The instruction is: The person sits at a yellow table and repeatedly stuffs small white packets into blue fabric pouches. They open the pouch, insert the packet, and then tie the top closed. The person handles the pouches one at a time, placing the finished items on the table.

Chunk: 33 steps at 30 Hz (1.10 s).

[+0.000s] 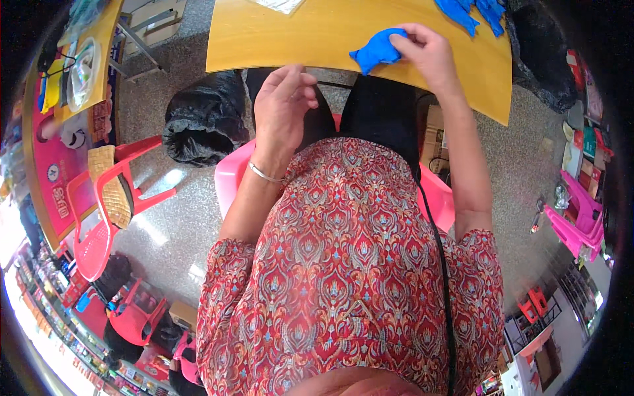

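My right hand point(429, 56) is over the yellow table point(297, 33), with thumb and fingers closed on a small crumpled blue cloth piece point(378, 53). Its pointed end hangs toward the table's near edge. To the left, my left hand point(284, 99) hovers at that edge, apart from the blue piece. Its thumb and fingers curl together in a pinch; anything between them is too small or hidden to make out. More blue cloth pieces point(459, 13) lie at the far right of the table. A clear packet point(281, 4) sits at the top edge.
A black plastic bag point(205, 119) stands on the floor left of my legs, and another black bag point(541, 59) is beside the table's right end. A red chair point(92, 228) is at the left. Pink plastic stools point(578, 221) are at the right. A cardboard box point(432, 135) lies under the table.
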Motion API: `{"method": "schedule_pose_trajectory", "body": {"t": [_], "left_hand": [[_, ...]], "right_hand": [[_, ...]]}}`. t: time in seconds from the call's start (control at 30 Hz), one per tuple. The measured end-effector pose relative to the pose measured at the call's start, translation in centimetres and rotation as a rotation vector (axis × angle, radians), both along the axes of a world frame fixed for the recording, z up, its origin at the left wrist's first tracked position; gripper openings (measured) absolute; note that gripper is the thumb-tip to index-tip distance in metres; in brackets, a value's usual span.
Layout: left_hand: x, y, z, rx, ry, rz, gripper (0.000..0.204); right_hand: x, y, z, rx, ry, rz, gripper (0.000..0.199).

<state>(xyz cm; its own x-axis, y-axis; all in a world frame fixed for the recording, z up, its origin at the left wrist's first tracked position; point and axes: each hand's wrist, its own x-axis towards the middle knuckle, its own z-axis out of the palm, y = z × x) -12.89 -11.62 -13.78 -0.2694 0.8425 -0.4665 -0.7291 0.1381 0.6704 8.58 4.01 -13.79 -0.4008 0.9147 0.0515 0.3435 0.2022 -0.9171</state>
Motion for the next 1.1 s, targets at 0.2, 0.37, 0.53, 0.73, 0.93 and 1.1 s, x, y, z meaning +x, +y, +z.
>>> {"method": "schedule_pose_trajectory", "body": {"t": [0.2, 0.37, 0.53, 0.73, 0.93, 1.1], "left_hand": [[0.9, 0.6, 0.7, 0.078, 0.191, -0.002, 0.02], [2.2, 2.5, 2.7, 0.207, 0.498, -0.063, 0.03], [1.8, 5.1, 3.1, 0.186, 0.475, -0.502, 0.04], [2.6, 4.9, 2.8, 0.252, -0.255, -0.547, 0.042], [2.6, 3.9, 1.6, 0.256, -0.477, -0.41, 0.044], [3.1, 3.9, 2.9, 0.339, -0.458, -0.443, 0.043]], "right_hand": [[1.0, 1.1, -0.6, 0.074, -0.284, -0.009, 0.023], [1.1, 0.7, 2.1, -0.294, 0.112, 0.106, 0.022], [-1.0, -1.0, 4.1, -0.363, 0.11, 0.268, 0.026], [-2.5, -2.7, 4.3, -0.276, 0.321, 0.109, 0.033], [-1.5, -5.9, 4.6, -0.006, 0.261, 0.079, 0.036], [-2.6, -7.0, 4.6, -0.028, 0.283, 0.06, 0.036]]}}
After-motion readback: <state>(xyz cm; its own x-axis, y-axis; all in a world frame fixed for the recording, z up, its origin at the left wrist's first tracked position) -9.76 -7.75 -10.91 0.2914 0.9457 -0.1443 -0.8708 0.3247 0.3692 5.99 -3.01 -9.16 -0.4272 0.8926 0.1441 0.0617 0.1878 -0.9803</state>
